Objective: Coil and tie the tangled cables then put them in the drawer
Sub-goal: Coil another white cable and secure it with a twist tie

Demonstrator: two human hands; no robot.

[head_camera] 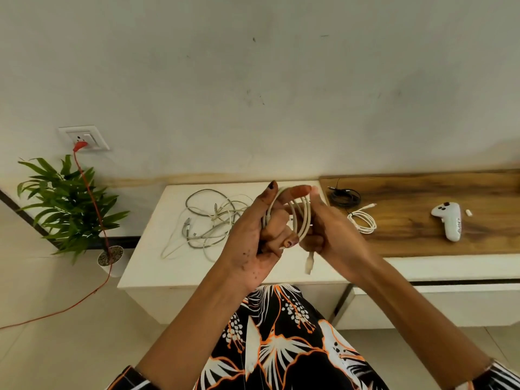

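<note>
A white cable coil is held up in front of me over the cabinet. My left hand grips its loops with curled fingers, and my right hand grips the other side of the coil. One plug end hangs down below my right hand. A tangle of grey and white cables lies on the white cabinet top to the left. On the wooden top to the right lie a coiled white cable and a coiled black cable.
A white controller and a small white piece lie on the wooden top. A potted plant stands on the floor at left. A red cord runs from the wall socket across the floor. Drawer fronts are below.
</note>
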